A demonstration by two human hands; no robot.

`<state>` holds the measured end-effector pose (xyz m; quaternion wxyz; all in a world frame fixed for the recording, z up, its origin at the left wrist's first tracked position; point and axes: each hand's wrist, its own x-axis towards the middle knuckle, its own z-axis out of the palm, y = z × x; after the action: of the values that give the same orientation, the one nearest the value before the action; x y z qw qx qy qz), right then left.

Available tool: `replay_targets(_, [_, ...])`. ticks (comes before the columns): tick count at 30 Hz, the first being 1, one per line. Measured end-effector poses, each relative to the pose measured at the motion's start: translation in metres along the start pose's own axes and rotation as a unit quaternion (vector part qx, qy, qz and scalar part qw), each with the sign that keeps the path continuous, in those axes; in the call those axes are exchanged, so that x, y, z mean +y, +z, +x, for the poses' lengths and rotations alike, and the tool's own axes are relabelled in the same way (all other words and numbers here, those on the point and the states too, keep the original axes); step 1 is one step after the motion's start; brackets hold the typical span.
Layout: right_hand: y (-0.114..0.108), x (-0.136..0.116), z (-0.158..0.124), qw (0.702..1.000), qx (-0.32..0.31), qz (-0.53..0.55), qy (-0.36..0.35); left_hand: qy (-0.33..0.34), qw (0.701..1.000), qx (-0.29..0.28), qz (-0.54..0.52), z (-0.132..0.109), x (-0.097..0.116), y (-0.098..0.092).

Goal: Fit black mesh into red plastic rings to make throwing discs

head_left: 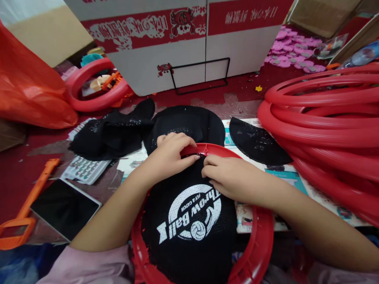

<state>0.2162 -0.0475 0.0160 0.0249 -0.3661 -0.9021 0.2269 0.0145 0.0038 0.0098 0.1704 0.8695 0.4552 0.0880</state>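
The red ring (204, 149) runs under both hands and off the bottom edge; its black mesh (189, 221) print (partly covered) reads "hrow Ball".

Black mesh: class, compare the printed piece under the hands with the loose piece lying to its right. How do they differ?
The printed mesh bears a white logo; the loose mesh looks plain. The printed mesh sits in a red ring, touched by the left hand and right hand; the loose mesh lies untouched. Both are black netting.

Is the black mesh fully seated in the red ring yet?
Not yet. The black mesh lies over the red ring, and both hands press its edge at the far rim; elsewhere I cannot tell.
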Motion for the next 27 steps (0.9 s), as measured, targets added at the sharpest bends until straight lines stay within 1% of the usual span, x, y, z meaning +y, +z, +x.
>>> replay_targets(3, [0.004,0.005,0.001,1.000,0.028,0.004,-0.012,-0.020,0.998,0.015,0.055,0.000,0.000,-0.001])
replay_targets(7, [0.004,0.012,0.003,0.992,0.122,0.037,-0.015,-0.045,0.994,0.020,0.094,-0.002,-0.001,-0.005])
replay_targets(9, [0.002,0.014,0.004,0.986,0.162,0.049,0.003,-0.053,0.993,0.013,0.104,-0.003,-0.001,-0.008])
replay_targets(12, [0.001,0.015,0.005,0.978,0.195,0.057,0.053,-0.058,0.992,0.002,0.108,-0.005,-0.001,-0.012])
replay_targets(13, [0.001,0.015,0.005,0.976,0.197,0.056,0.069,-0.056,0.993,-0.004,0.104,-0.006,-0.001,-0.013])
replay_targets(15, [0.000,0.014,0.004,0.979,0.177,0.059,0.083,-0.046,0.995,-0.015,0.093,-0.007,0.000,-0.014])
replay_targets(18, [-0.003,0.013,0.004,0.988,0.127,0.060,0.067,0.002,0.998,-0.009,0.061,-0.006,0.003,-0.011])
replay_targets(20, [-0.004,0.011,0.004,0.991,0.107,0.043,0.067,0.044,0.999,0.003,0.004,-0.004,0.006,-0.006])
replay_targets(22, [-0.004,0.011,0.005,0.993,0.096,0.020,0.069,0.069,0.996,0.005,-0.064,-0.002,0.007,0.001])
replay_targets(24, [-0.005,0.012,0.006,0.994,0.089,0.010,0.061,0.074,0.991,0.007,-0.115,0.000,0.007,0.007])
replay_targets(27, [-0.004,0.016,0.007,0.995,0.088,-0.010,0.046,0.075,0.986,0.017,-0.147,0.003,0.004,0.012])
